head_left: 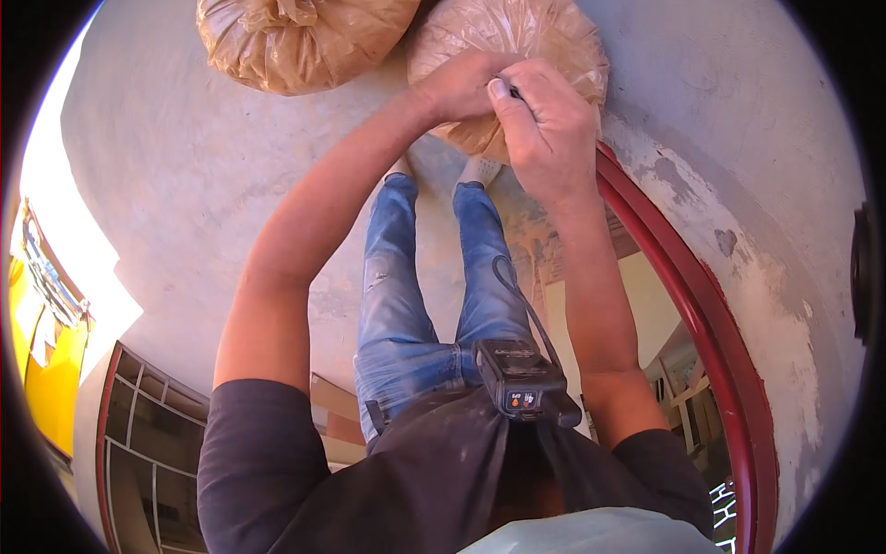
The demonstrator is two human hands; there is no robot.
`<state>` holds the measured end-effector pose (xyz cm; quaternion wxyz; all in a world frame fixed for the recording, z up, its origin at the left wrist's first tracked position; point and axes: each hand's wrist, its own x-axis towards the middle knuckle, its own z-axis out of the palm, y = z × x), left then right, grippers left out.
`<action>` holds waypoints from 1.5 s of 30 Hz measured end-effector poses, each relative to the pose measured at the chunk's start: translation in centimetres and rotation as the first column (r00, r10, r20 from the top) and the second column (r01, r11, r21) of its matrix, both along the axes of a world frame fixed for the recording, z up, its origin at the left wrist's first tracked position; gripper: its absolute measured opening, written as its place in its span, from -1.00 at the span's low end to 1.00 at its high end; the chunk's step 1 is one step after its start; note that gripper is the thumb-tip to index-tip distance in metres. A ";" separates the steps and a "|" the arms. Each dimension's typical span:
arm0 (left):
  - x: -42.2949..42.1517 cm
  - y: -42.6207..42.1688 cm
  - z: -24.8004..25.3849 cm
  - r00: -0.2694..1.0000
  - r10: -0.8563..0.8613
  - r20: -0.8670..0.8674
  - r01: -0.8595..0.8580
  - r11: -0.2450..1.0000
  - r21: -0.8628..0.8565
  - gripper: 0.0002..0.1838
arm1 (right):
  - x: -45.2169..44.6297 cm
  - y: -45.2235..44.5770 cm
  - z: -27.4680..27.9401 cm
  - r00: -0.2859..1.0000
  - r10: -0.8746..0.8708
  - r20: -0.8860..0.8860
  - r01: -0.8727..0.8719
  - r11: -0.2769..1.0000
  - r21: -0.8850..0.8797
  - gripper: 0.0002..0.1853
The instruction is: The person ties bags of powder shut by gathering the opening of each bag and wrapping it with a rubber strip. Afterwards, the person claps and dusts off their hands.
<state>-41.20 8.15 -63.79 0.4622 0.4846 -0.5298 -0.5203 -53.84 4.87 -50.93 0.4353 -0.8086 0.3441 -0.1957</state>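
Both of my hands meet over a tan, translucent plastic bag [503, 28], which is full, rounded and creased. My left hand [461, 85] is closed, its fingertips mostly hidden behind the other hand. My right hand [554, 125] is closed too, thumb pressed toward the fingers. A small dark bit shows between the hands, too little to name. Whether the fingers grip the bag's gathered top cannot be made out. A second tan plastic bag [305, 46], bunched at its top, sits to the left.
My feet stand on a smudged concrete floor [185, 185] close to the bags. A red metal frame [683, 314] curves along the right, beside a patchy plaster surface [738, 231]. A black device [519, 379] with a cable hangs at my waist. Something yellow [55, 379] stands far left.
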 end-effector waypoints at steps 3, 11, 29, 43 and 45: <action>1.4 -1.2 0.9 0.890 -0.271 0.366 0.262 0.962 0.077 -0.63 | -1.6 -0.7 1.4 0.967 -0.255 0.000 0.252 0.955 0.160 -0.88; 3.0 -5.4 4.8 0.703 -0.620 0.348 0.493 0.778 0.390 -0.72 | -3.3 0.7 2.6 0.994 -0.112 -0.017 0.112 0.994 -0.016 -0.94; 3.5 -4.5 5.1 0.594 -0.394 0.702 0.554 0.833 -0.002 -0.80 | -3.2 3.8 -0.5 0.980 -0.181 0.079 0.170 0.977 0.131 -0.89; 1.6 -7.2 6.4 0.378 -0.454 0.807 0.599 0.784 0.161 -0.85 | -4.5 2.7 -1.3 0.996 -0.087 0.008 0.085 0.987 0.139 -0.90; 1.0 -8.2 6.8 0.286 -0.542 0.790 0.618 0.735 0.280 -0.83 | -5.0 2.9 -1.6 0.997 -0.078 0.017 0.075 0.992 0.099 -0.92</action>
